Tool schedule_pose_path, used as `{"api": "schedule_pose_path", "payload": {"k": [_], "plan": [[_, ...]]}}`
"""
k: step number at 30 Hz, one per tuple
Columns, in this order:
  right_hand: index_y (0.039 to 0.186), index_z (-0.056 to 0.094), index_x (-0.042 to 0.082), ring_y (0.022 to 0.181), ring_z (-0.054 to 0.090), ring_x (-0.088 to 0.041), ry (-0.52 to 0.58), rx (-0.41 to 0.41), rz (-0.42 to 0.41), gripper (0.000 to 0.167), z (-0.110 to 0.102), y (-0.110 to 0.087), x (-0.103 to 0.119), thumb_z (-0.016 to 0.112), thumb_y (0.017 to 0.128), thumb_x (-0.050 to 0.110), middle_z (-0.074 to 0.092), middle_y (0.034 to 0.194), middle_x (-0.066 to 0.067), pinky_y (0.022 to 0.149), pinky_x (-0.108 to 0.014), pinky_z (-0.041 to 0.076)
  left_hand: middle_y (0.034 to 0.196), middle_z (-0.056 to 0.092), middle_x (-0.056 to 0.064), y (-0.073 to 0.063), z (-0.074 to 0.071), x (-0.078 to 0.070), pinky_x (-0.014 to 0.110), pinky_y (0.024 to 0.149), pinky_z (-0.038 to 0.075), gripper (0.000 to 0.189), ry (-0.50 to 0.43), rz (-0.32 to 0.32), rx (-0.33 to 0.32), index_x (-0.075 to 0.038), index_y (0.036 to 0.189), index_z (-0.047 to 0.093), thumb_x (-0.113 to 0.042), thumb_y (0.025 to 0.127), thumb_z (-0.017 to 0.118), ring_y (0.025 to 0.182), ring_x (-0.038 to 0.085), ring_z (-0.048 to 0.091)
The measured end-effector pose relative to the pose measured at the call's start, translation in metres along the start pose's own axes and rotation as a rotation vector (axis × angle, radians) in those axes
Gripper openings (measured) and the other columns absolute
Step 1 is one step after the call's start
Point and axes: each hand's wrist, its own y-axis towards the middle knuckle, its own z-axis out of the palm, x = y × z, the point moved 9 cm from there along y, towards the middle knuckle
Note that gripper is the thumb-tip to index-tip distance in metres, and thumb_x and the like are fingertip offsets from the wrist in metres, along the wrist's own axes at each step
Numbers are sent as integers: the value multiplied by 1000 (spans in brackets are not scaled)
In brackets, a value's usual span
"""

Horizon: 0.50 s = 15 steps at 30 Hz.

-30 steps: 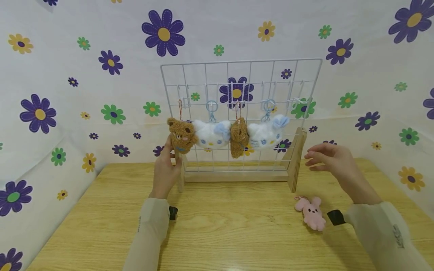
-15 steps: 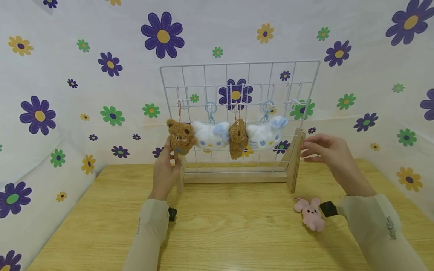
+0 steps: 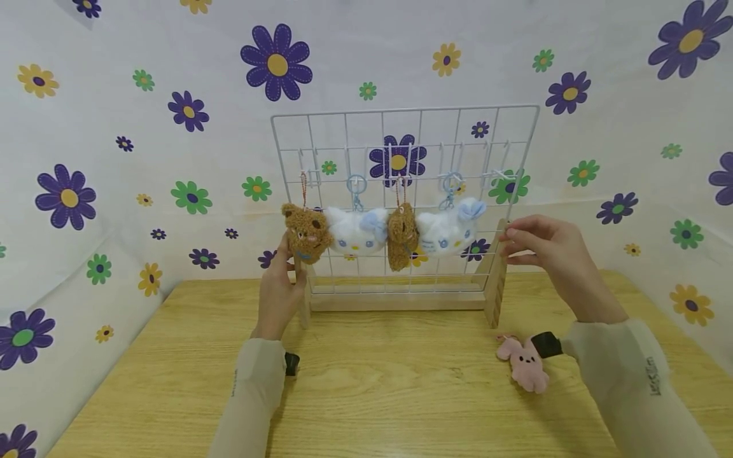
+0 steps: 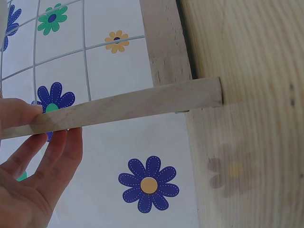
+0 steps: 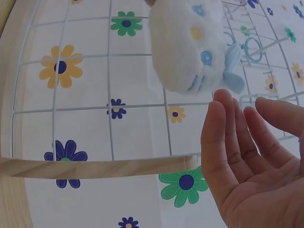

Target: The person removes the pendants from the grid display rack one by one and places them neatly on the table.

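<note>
A white wire grid rack (image 3: 441, 109) stands on wooden legs, and plush keychains hang in a row from its hooks. My left hand (image 3: 277, 294) pinches the rack's left wooden leg (image 4: 128, 104) between thumb and fingers. Above those fingers hangs a brown bear plush (image 3: 308, 234). At the other end my right hand (image 3: 552, 264) is beside the top of the right leg (image 3: 495, 286), its fingers loosely bent and holding nothing in the right wrist view. Nearest to that hand hangs a white cat-head plush with a blue bow (image 5: 183, 52).
Between the outer plushes hang another white cat-head plush (image 3: 355, 232) and a second brown plush (image 3: 403, 238). A pink plush keychain (image 3: 528, 369) lies on the wooden table (image 3: 389, 394), partly behind the right wrist camera (image 3: 546, 345). Behind the rack is a flower-print backdrop (image 3: 217, 38).
My right hand has moved left to the rack's right leg. The left hand keeps its grip on the left leg, and the plushes hang as before.
</note>
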Motion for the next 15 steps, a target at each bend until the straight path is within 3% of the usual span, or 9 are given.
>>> {"api": "schedule_pose_path", "payload": {"k": [15], "plan": [[112,69,8,85,70,-15,4,2,16,15,12,8,13,64,102,17,72,104,-1,77,-24,60,119,63,28,0,1,2,50,67,60,77,1,4,-6,2,156,32,12,88,66,91,40,69]]}}
